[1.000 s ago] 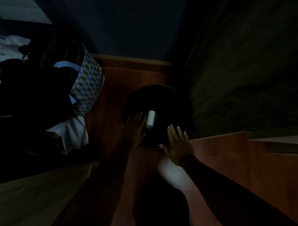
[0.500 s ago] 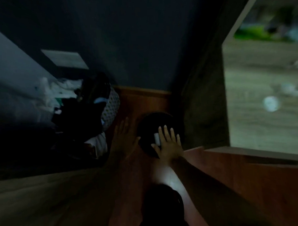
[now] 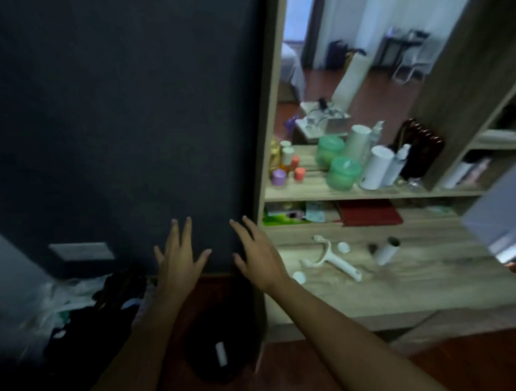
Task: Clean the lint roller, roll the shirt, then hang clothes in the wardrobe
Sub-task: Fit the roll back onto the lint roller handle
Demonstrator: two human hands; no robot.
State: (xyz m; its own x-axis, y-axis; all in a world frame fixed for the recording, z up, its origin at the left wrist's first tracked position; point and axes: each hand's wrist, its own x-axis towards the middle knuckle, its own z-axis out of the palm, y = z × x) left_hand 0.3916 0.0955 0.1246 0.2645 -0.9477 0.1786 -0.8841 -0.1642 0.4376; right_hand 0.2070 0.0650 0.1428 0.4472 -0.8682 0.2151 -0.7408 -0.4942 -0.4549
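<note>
Wooden desk (image 3: 402, 286) holds our lint roller handle (image 3: 332, 258); no labels readable. Our left hand (image 3: 176, 258) and right hand (image 3: 261, 258) spread wide, empty.

Dim left, brighter right, motion-blurred throughout.

The single head-worn camera looks forward and down from the person's own height, with a wide-angle bend at the edges. Both bare forearms enter from the bottom of the frame, the left hand (image 3: 179, 258) and right hand (image 3: 261, 258) near the lens at lower centre. A dark wall (image 3: 123, 112) fills the upper left at close range. The wooden desk (image 3: 402, 280) and its shelf (image 3: 324, 191) lie in the right half, farther off, with a room visible at upper right. The floor (image 3: 480, 363) shows along the bottom right.
</note>
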